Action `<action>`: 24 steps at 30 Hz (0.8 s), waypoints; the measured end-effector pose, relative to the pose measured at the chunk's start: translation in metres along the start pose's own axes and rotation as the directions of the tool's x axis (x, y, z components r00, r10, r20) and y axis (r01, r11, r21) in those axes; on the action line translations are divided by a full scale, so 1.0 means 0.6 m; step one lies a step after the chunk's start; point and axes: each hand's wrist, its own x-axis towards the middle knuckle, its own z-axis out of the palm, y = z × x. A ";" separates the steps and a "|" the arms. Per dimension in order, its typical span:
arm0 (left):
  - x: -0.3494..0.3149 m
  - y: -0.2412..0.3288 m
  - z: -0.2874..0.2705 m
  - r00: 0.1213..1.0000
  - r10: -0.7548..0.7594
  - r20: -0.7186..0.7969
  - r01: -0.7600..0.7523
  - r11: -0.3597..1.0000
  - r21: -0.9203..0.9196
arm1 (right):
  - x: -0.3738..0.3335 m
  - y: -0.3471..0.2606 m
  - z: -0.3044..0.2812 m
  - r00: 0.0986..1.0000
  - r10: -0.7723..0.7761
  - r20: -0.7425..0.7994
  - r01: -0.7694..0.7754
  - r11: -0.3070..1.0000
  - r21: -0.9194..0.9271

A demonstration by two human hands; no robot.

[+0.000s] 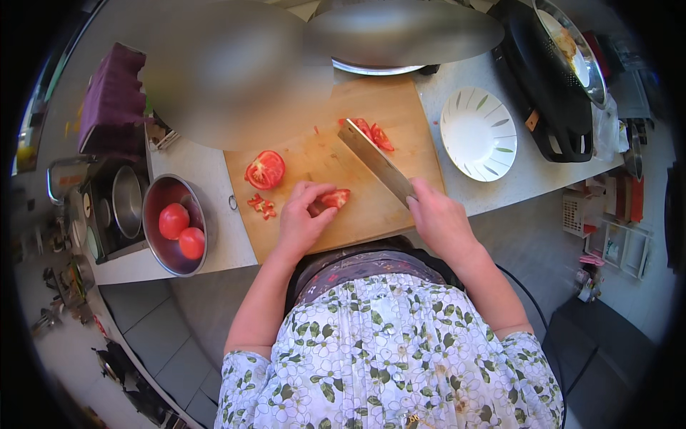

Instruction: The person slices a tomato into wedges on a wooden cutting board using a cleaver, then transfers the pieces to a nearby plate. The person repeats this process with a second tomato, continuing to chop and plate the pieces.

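Note:
My right hand (441,220) grips the handle of a broad kitchen knife (374,159), its blade slanting up and left over the wooden cutting board (400,100). Close by, my left hand (304,220) has its fingers closed around a tomato piece (334,198) on the board. Beyond that hand rests a tomato half (265,170) with its cut face up. Small tomato scraps (263,206) lie to the left of my fingers. At the far side of the blade are tomato slices (377,134), partly hidden by the knife.
A metal bowl (153,243) with two whole tomatoes (174,221) stands left of the board. To the right are a white leaf-patterned bowl (477,132) and a black pan-like appliance (554,107). A sink (107,247) is at the far left. Blurred patches hide the back of the counter.

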 end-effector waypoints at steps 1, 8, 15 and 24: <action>-0.004 -0.002 0.003 1.000 0.007 -0.014 -0.007 1.000 -0.012 | 0.002 0.001 -0.002 1.000 -0.006 0.016 0.005 1.000 0.004; -0.020 -0.013 0.020 0.993 0.063 -0.104 -0.067 0.997 -0.030 | 0.011 0.011 -0.011 0.994 -0.012 0.105 0.015 1.000 -0.020; -0.025 -0.015 0.023 0.991 0.045 -0.126 -0.061 0.991 -0.122 | 0.014 0.017 -0.009 0.994 -0.026 0.103 0.028 1.000 -0.014; -0.034 -0.024 0.022 0.983 0.097 -0.155 -0.120 0.982 -0.144 | 0.017 0.017 -0.009 0.992 0.023 0.123 -0.025 1.000 0.009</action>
